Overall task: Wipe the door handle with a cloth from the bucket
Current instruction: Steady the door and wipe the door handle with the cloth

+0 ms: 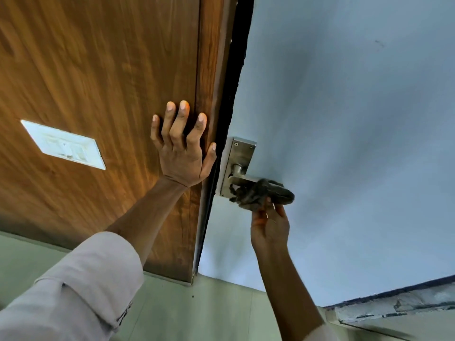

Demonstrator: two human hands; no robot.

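A metal lever door handle (pixel 242 178) on a steel backplate (pixel 237 156) is fixed to a pale blue door (pixel 344 119). A dark grey cloth (pixel 263 193) is wrapped over the outer end of the lever. My right hand (pixel 269 225) holds the cloth from below, fingers closed on it. Left of the handle, my left hand (pixel 183 146) lies flat with fingers spread on the wooden frame (pixel 206 70). No bucket is in view.
A brown wood panel (pixel 98 70) fills the left side and carries a white switch plate (pixel 64 143). Pale green floor tiles (pixel 197 311) lie below. A rough grey threshold edge (pixel 394 306) runs under the door at the lower right.
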